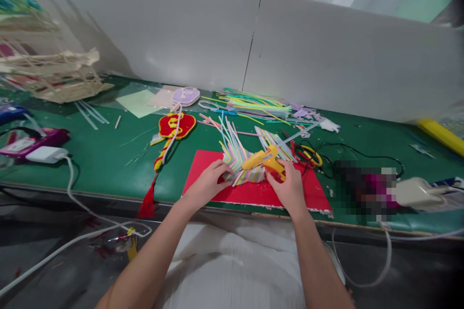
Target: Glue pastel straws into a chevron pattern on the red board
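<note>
My right hand (289,184) is closed around the handle of a yellow glue gun (266,158). The gun's nozzle points left over a zigzag-striped piece of pastel strips (243,166), with a clear glue stick (299,133) running out of its back end. At the left edge of that piece, my left hand (212,181) pinches the strips between thumb and fingers. Loose strip ends fan out from the piece towards the back. Beneath it lies a red board (311,193) with a frayed front edge. The gun partly covers the striped piece.
Behind lies a heap of coloured strips (257,106) beside blue-handled scissors (221,110). A red and yellow tasselled ornament (177,125) lies to the left, near a lilac fan-shaped piece (186,96). Power strips (34,145) and cables flank the green table (108,154); a grey partition (181,34) stands behind.
</note>
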{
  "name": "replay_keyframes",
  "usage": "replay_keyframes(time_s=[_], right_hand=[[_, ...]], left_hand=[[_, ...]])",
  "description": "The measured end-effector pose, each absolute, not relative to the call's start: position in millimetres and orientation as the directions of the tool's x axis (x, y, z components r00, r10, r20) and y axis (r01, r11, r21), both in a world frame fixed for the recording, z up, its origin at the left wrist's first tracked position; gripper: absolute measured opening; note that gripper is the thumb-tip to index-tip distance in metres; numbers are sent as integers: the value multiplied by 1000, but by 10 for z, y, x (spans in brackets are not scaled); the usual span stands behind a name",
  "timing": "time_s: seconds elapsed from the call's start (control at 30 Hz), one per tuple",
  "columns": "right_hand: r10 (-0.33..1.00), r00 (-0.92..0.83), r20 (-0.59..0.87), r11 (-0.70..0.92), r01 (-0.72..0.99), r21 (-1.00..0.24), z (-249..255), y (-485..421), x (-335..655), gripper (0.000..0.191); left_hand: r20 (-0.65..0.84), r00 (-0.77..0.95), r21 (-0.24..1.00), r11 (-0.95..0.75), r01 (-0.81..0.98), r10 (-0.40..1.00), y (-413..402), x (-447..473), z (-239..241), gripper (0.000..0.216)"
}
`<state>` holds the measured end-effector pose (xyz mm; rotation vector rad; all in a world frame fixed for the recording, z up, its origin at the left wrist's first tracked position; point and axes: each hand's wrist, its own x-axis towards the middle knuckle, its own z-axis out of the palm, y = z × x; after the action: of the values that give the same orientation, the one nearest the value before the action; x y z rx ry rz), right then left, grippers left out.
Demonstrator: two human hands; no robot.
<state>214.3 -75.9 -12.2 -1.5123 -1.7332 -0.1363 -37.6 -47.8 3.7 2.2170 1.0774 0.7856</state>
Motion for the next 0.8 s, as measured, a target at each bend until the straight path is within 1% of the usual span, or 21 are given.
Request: replay_keyframes(time_s=[0.17, 0.33, 0.63, 0.8], right_hand=[[787, 49, 615, 281, 859, -428, -151, -753, 2168, 33], [773, 5, 634, 323, 858, -400, -178, -791, 2173, 32], [789, -69, 610, 360, 858, -368, -180, -803, 2167, 30], [776, -92, 624, 390, 848, -360, -193, -799, 2166, 29]], left_hand=[[304, 490, 677, -547, 493, 817, -479, -343, -24, 11], [329, 493, 663, -569, 486, 805, -507, -337, -24, 13], [325, 503, 658, -573, 488, 801, -510, -342, -30, 19], [322, 506, 657, -574, 489, 800, -511, -346, -29, 19]])
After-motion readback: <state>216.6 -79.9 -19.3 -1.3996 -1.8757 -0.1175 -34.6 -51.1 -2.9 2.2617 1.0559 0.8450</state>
